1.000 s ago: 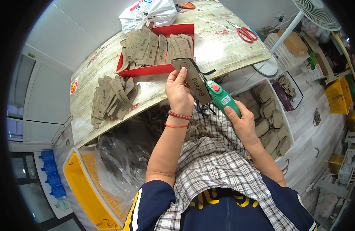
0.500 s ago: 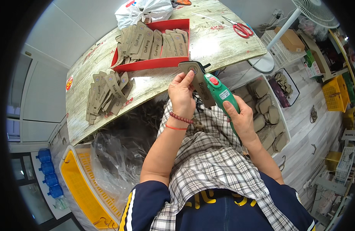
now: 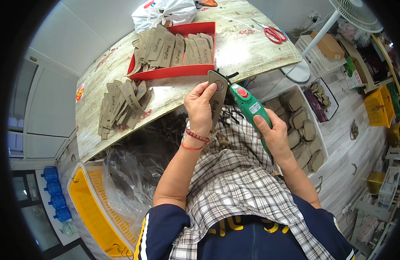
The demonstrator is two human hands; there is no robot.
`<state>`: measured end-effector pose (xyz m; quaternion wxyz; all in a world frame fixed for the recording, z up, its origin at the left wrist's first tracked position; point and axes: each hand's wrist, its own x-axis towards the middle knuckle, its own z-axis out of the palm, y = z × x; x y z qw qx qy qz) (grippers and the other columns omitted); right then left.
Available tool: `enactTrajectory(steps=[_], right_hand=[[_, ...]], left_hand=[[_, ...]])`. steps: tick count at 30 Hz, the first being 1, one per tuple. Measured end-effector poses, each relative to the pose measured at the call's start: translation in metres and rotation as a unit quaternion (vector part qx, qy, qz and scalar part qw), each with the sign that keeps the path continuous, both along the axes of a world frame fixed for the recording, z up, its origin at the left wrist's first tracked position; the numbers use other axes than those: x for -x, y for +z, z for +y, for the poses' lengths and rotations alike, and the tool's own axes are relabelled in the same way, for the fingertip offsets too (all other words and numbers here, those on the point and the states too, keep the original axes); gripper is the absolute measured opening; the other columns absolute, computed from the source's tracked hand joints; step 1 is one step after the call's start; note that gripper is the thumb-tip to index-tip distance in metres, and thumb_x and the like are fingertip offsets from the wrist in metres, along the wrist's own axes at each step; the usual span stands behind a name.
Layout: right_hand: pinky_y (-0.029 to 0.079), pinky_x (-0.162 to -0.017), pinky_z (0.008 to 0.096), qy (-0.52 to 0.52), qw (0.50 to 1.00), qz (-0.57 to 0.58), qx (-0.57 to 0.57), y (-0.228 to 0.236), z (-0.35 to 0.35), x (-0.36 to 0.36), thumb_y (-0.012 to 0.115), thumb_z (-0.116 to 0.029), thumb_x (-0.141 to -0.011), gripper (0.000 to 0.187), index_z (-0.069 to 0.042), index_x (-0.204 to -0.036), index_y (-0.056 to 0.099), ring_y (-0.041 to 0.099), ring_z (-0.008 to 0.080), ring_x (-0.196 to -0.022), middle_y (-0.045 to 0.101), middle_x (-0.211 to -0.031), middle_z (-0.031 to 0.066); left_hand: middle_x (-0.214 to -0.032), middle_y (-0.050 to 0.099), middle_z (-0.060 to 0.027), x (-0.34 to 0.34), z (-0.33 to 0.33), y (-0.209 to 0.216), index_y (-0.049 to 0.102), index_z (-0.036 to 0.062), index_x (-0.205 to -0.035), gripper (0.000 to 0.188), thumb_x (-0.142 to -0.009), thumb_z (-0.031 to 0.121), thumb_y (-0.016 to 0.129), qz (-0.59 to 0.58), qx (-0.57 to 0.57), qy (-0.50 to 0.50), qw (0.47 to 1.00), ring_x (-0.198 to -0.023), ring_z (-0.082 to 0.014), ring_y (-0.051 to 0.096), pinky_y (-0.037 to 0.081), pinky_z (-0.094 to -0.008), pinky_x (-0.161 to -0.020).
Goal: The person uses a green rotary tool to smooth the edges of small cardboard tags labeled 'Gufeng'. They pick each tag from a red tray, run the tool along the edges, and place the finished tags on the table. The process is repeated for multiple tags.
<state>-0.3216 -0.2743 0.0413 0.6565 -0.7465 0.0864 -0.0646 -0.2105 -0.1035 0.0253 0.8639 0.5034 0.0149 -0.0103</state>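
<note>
Pinched between thumb and fingers of my left hand (image 3: 198, 109) is a long khaki fabric patch (image 3: 217, 99) with a printed round emblem and lettering. It stands nearly upright, past the table's front edge. Dark trim strips (image 3: 228, 76) stick out by its top right. My right hand (image 3: 273, 135) wraps round a green handheld electric cutter (image 3: 248, 104) with a red button; its tip points up toward the patch's right edge. Whether the tip touches the trim I cannot tell. Several similar patches stand in a red box (image 3: 182, 72), and a loose pile of patches (image 3: 122, 104) lies left of it.
Red-handled scissors (image 3: 274, 34) and a white plastic bag (image 3: 163, 13) are on the table (image 3: 256, 56). A white bin (image 3: 323, 151) of khaki pieces stands right; a yellow basket (image 3: 85, 203) is at lower left. A fan (image 3: 315, 41) stands beyond the table's right end.
My left hand has shifted slightly left and down, turning the patch more upright and away from the cutter. My right hand and the cutter have hardly moved.
</note>
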Motion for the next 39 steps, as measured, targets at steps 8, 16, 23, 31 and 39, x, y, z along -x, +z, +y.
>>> enactTrajectory(steps=[8,16,23,31,39], right_hand=[[0.041,-0.051,0.0225,0.008,1.0,0.0,-0.016,0.0,0.0,0.0,0.067,-0.038,-0.09,0.045,0.001,-0.112,0.063,0.048,0.0056,-0.056,0.055,-0.07,-0.0006],[0.04,-0.051,0.0229,0.015,1.0,-0.008,-0.005,0.003,-0.001,-0.002,0.067,-0.038,-0.09,0.045,0.001,-0.112,0.063,0.048,0.0055,-0.056,0.055,-0.07,-0.001],[0.04,-0.051,0.0225,0.017,1.0,0.001,-0.01,0.003,0.005,-0.009,0.067,-0.033,-0.091,0.041,0.0,-0.115,0.062,0.048,0.0045,-0.057,0.056,-0.072,-0.0024],[0.041,-0.052,0.0208,-0.001,0.999,0.03,-0.024,-0.003,-0.003,-0.008,0.06,-0.038,-0.095,0.038,-0.002,-0.104,0.061,0.05,0.0055,-0.06,0.055,-0.072,0.0004],[0.042,-0.052,0.0213,-0.015,0.999,0.032,-0.027,-0.013,-0.011,-0.01,0.06,-0.037,-0.095,0.037,-0.001,-0.105,0.061,0.052,0.0061,-0.062,0.056,-0.078,0.0005]], left_hand=[[-0.088,0.071,-0.0064,-0.005,0.011,0.004,0.069,-0.0034,-0.103,0.016,-0.091,0.005,0.062,-0.049,-0.097,-0.031,0.994,-0.074,-0.0093,0.065,0.053,-0.0223,-0.067],[-0.087,0.07,-0.0038,-0.006,0.02,-0.002,0.071,-0.0031,-0.098,0.013,-0.088,0.003,0.065,-0.103,-0.209,-0.06,0.971,-0.078,-0.0082,0.063,0.051,-0.0219,-0.071],[-0.082,0.067,-0.0017,-0.011,0.041,0.01,0.07,-0.004,-0.091,0.012,-0.088,0.007,0.065,-0.175,-0.338,-0.113,0.918,-0.074,-0.0073,0.058,0.046,-0.0218,-0.067],[-0.092,0.069,-0.0079,-0.112,0.27,0.0,0.065,0.0018,-0.1,0.016,-0.089,0.013,0.062,-0.082,-0.488,0.189,0.848,-0.082,-0.0146,0.063,0.05,-0.028,-0.075],[-0.083,0.062,-0.0122,-0.167,0.191,0.01,0.067,0.0082,-0.081,0.018,-0.078,0.025,0.072,-0.272,-0.633,0.27,0.673,-0.086,-0.0316,0.059,0.046,-0.0427,-0.081]])
